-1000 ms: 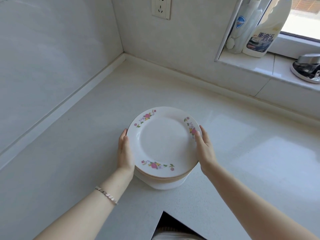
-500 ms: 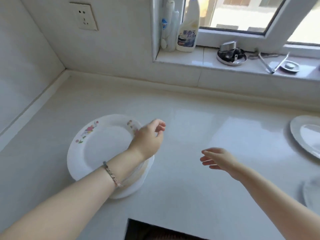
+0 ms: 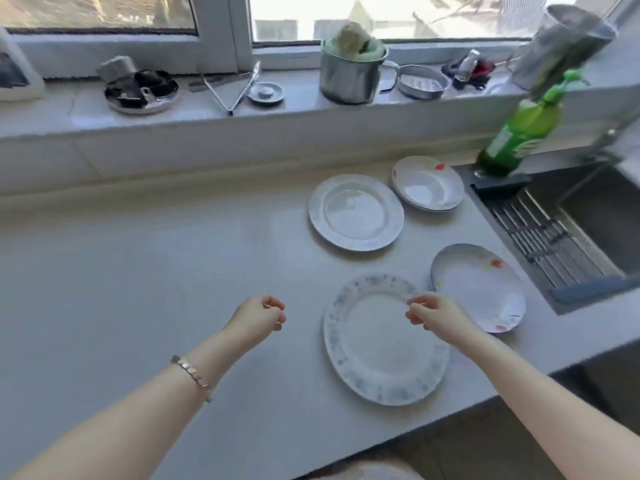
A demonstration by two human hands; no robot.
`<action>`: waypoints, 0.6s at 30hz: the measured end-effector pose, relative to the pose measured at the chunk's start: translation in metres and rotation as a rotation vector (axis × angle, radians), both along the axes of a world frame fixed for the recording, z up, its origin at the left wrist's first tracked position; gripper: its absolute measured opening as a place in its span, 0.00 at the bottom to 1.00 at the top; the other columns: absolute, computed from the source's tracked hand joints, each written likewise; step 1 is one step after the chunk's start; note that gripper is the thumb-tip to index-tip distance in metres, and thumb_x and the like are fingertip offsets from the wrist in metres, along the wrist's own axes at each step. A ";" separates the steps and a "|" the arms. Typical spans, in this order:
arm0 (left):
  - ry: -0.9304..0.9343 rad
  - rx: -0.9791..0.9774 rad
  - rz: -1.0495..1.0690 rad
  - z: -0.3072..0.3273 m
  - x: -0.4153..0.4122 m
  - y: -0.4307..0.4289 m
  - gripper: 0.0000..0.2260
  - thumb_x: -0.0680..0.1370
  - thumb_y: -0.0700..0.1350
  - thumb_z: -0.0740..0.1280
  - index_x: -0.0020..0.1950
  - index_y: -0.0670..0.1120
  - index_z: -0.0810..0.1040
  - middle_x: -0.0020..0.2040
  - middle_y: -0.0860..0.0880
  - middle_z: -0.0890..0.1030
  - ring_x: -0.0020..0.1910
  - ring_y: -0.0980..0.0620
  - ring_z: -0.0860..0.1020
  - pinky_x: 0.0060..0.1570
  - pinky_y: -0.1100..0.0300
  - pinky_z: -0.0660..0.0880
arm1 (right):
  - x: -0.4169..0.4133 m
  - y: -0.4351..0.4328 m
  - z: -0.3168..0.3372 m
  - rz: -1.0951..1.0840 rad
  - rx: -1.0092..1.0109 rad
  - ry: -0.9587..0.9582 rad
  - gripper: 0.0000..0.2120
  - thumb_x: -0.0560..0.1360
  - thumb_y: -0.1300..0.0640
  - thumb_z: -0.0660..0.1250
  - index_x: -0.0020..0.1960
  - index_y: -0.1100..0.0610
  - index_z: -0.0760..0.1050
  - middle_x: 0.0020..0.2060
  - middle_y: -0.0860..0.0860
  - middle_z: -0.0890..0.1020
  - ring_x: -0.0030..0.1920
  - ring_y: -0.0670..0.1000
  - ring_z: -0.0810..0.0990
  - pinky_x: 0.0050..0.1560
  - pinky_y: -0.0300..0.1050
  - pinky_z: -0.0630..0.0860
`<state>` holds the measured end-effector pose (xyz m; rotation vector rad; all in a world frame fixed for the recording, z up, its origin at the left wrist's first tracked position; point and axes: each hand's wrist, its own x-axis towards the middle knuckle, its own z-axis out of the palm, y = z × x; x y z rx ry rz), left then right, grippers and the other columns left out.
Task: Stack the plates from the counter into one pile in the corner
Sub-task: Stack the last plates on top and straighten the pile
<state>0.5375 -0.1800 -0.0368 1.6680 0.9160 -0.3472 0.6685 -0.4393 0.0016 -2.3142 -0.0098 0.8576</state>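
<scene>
Over the nearest blue-patterned plate (image 3: 384, 341) the right hand (image 3: 438, 315) hovers, fingers loosely curled and holding nothing; the left hand (image 3: 258, 317), just left of that plate, is likewise curled and empty. Beyond that plate lies a second blue-rimmed plate (image 3: 356, 212), to its right a red-flowered plate (image 3: 479, 287), and farther back a small stack of dishes (image 3: 427, 182) beside the sink (image 3: 568, 230). The step in hand looks like fetching another plate; next, both hands need to grip its rim from opposite sides and lift it level.

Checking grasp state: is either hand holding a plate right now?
No: the left hand and right hand are loosely curled and empty.
</scene>
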 end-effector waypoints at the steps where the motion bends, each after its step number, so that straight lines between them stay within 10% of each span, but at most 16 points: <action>1: 0.033 -0.027 0.000 -0.006 0.012 -0.018 0.08 0.76 0.36 0.58 0.41 0.47 0.73 0.41 0.46 0.79 0.39 0.47 0.78 0.35 0.61 0.69 | 0.011 -0.020 0.000 -0.039 -0.002 0.006 0.11 0.75 0.61 0.61 0.56 0.60 0.76 0.42 0.55 0.82 0.43 0.50 0.79 0.46 0.42 0.72; 13: 0.153 -0.112 0.253 -0.038 0.060 -0.100 0.13 0.80 0.46 0.60 0.40 0.40 0.77 0.38 0.42 0.80 0.43 0.42 0.79 0.49 0.48 0.77 | 0.065 -0.087 -0.011 -0.184 0.145 0.052 0.08 0.76 0.63 0.59 0.51 0.57 0.75 0.40 0.53 0.81 0.42 0.51 0.80 0.51 0.45 0.74; 18: -0.004 0.049 0.320 -0.029 0.060 -0.097 0.17 0.81 0.47 0.56 0.37 0.40 0.73 0.33 0.43 0.75 0.34 0.48 0.75 0.34 0.58 0.68 | 0.080 -0.064 -0.010 -0.141 0.223 0.085 0.08 0.75 0.64 0.59 0.48 0.59 0.77 0.40 0.55 0.81 0.41 0.52 0.79 0.42 0.39 0.73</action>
